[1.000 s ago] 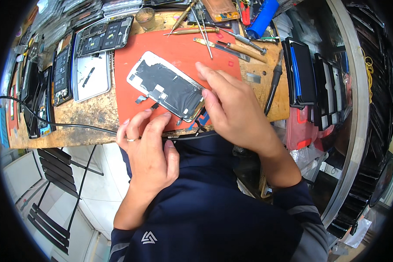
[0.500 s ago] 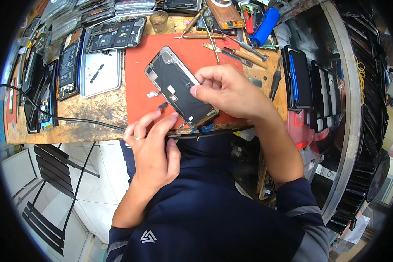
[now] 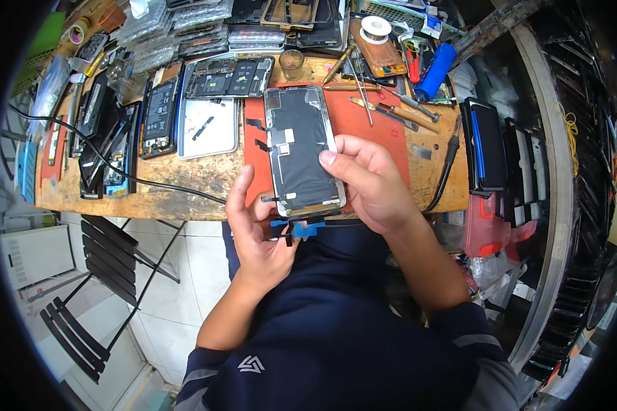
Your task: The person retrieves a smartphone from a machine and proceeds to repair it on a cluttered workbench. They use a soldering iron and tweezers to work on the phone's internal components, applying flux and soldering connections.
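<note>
A phone screen, its dark back turned up, is held nearly upright over the front of the orange mat. Black flex cables stick out from its left edge, and blue and black strips hang below its lower end. My right hand pinches the right edge, thumb on the back and fingers curled round the side. By the lower left corner is my left hand, its long fingers stretched up and apart. Part of that hand passes behind the corner and strips, so any contact there is hidden.
An opened tablet overlaps a white tray at the back left, beside another opened device. Screwdrivers and tweezers lie behind the screen. A black cable crosses the bench's left side. Phone frames stand at right.
The phone screen has turned from a slant to nearly upright and is raised toward me. My left hand has shifted to its lower left corner. The view has swung, showing more of the bench's back.
</note>
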The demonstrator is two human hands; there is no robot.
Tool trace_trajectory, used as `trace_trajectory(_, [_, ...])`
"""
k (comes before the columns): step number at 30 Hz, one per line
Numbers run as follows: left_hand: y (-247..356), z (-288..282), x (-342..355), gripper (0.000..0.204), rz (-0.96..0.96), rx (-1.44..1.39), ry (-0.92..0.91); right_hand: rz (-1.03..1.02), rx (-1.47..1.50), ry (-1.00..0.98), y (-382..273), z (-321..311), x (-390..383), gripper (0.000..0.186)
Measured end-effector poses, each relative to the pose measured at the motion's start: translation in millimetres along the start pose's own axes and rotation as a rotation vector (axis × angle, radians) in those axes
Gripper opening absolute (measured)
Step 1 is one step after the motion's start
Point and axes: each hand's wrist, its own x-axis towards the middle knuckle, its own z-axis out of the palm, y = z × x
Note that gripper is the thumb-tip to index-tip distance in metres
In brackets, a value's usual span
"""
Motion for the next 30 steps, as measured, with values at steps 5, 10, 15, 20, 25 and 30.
trace_trajectory(5, [1, -6, 9, 0.106, 0.042, -0.015, -0.016, -0.069, -0.004, 0.008, 7, 7, -3, 0.015])
trace_trajectory(10, [4, -2, 6, 0.112, 0.002, -0.145, 0.077, -0.146, -0.115, 0.049, 14, 12, -3, 0.014])
trace_trajectory(15, [11, -3, 5, 0.111, -0.08, -0.225, 0.021, -0.187, -0.153, 0.062, 19, 13, -4, 0.012])
trace_trajectory(20, [20, 4, 9, 0.11, -0.173, -0.312, 0.062, -0.187, -0.151, 0.075, 22, 13, -4, 0.012])
trace_trajectory(25, [31, 10, 12, 0.108, -0.223, -0.312, 0.1, -0.183, -0.131, 0.093, 24, 13, -6, 0.013])
trace_trajectory(30, [35, 7, 13, 0.106, -0.303, -0.29, 0.051, -0.206, -0.127, 0.081, 23, 13, -9, 0.013])
